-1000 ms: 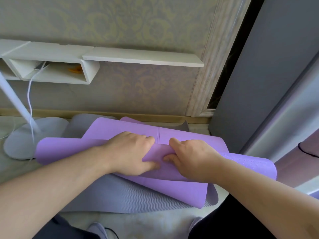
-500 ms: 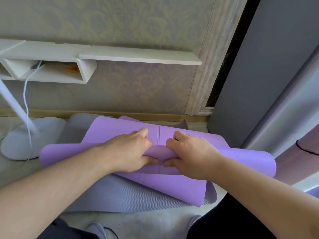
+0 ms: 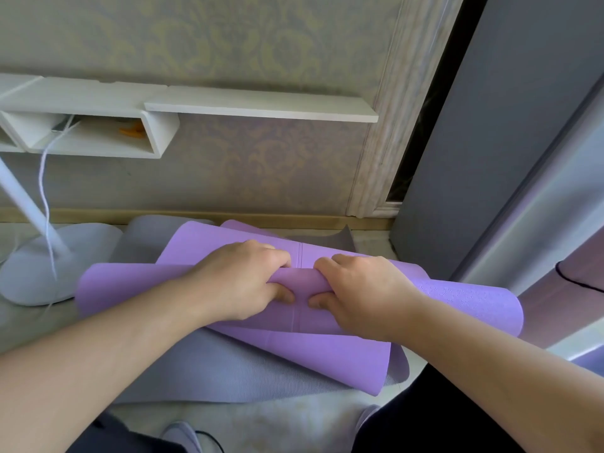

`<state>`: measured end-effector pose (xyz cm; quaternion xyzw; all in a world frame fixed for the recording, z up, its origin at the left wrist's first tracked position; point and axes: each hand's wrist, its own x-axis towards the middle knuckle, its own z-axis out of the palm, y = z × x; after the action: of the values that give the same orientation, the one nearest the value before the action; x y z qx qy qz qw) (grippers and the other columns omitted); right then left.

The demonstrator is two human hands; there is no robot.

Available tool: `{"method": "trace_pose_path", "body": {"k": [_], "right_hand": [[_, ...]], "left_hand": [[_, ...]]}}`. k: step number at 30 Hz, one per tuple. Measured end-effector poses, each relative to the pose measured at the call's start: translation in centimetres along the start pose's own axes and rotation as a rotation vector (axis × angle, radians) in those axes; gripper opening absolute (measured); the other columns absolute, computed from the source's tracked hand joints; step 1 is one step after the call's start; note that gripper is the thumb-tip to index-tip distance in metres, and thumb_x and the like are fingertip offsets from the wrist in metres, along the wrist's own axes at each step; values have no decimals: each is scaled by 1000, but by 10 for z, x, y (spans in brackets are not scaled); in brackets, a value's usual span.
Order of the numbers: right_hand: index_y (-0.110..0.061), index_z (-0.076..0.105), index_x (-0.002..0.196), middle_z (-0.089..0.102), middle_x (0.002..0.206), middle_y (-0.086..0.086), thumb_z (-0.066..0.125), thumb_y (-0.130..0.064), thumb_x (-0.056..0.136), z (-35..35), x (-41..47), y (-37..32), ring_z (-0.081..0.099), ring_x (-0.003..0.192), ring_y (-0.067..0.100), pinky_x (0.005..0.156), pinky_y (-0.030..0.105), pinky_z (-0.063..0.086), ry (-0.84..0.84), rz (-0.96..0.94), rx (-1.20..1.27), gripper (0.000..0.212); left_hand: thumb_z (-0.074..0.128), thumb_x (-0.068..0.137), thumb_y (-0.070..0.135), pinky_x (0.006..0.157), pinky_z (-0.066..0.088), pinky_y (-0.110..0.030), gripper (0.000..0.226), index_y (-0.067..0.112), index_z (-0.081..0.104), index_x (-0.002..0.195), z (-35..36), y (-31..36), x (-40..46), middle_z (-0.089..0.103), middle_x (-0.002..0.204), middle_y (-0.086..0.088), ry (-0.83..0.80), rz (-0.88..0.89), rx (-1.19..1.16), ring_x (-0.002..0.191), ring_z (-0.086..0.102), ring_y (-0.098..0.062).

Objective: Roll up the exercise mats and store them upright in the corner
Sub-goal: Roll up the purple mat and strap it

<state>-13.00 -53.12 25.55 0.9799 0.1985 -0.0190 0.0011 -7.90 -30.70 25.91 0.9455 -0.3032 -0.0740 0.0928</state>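
A purple exercise mat (image 3: 457, 302) lies on the floor, partly rolled into a loose tube that runs left to right. My left hand (image 3: 242, 279) and my right hand (image 3: 362, 292) grip the middle of the roll side by side, fingers curled over its far side and thumbs under the near side. The unrolled part of the purple mat stretches toward the wall. Beneath it lies a grey mat (image 3: 209, 371), flat on the floor.
A white floor-lamp base (image 3: 36, 266) with its pole and cord stands at the left. White wall shelves (image 3: 98, 125) hang above. A grey panel (image 3: 490, 142) leans at the right by the door frame. The wall skirting runs just beyond the mats.
Both hands have shifted forward over the roll and curled tighter round it, turning the purple mat a little further toward the wall.
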Motion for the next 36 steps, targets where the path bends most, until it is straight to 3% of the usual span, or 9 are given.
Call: {"method": "trace_pose_path", "body": {"k": [3,6,8,12,16,20,23,28,36], "right_hand": [[-20,45,125,56,100,-1,58,-56,99,-1,-3,1,54,76,29,59,40,41,34,-44,36,46],[-20,48,117,52,95,-1,58,-56,100,-1,-2,1,46,69,28,55,38,31,50,-67,-17,41],[-20,47,111,54,93,1,53,-54,104,3,-1,2,52,72,31,58,39,38,7,-74,-50,35],[-25,37,101,57,93,3,49,-42,109,7,1,6,59,81,34,71,47,50,-107,-69,-2,23],[-23,45,102,60,97,2,50,-45,108,2,2,11,57,88,30,77,45,48,-139,-68,71,24],[-25,52,111,61,96,-3,55,-64,97,-5,-2,9,57,86,26,65,40,41,-120,-62,-6,41],[-27,47,102,57,90,-5,60,-61,95,-2,-3,6,57,84,26,65,39,40,-174,-32,-38,38],[-24,46,96,52,87,-1,59,-51,103,1,2,12,54,85,27,73,40,46,-253,23,89,31],[-26,38,113,57,102,-7,67,-67,88,-4,-4,7,55,79,25,61,37,37,-126,-31,-5,56]], "left_hand": [[68,96,52,76,51,-40,25,28,65,88,2,-4,0,63,83,8,-22,7,-65,84,59,-16],[69,96,50,68,49,-38,34,23,60,77,2,-4,2,61,71,3,-42,4,-109,74,58,-18],[68,97,50,64,46,-39,42,18,55,73,4,-4,2,57,64,1,-54,-10,-150,69,56,-22],[60,95,64,76,52,-42,43,25,52,79,7,-3,0,59,78,7,-144,35,-89,79,57,-16],[69,92,61,77,51,-40,39,30,48,82,8,1,-2,55,86,11,-163,67,49,86,56,-17],[71,93,49,73,55,-42,27,26,61,83,10,-4,3,62,78,8,-144,29,-29,79,61,-19],[70,93,48,68,56,-43,28,24,63,80,8,-3,1,65,72,5,-173,-1,-81,73,63,-20],[66,95,59,54,34,-32,36,31,47,107,2,11,-5,51,72,7,-126,-42,27,65,48,-8],[73,92,53,61,43,-32,34,29,51,83,3,1,-3,59,83,10,-62,-48,-127,74,55,-9]]}}
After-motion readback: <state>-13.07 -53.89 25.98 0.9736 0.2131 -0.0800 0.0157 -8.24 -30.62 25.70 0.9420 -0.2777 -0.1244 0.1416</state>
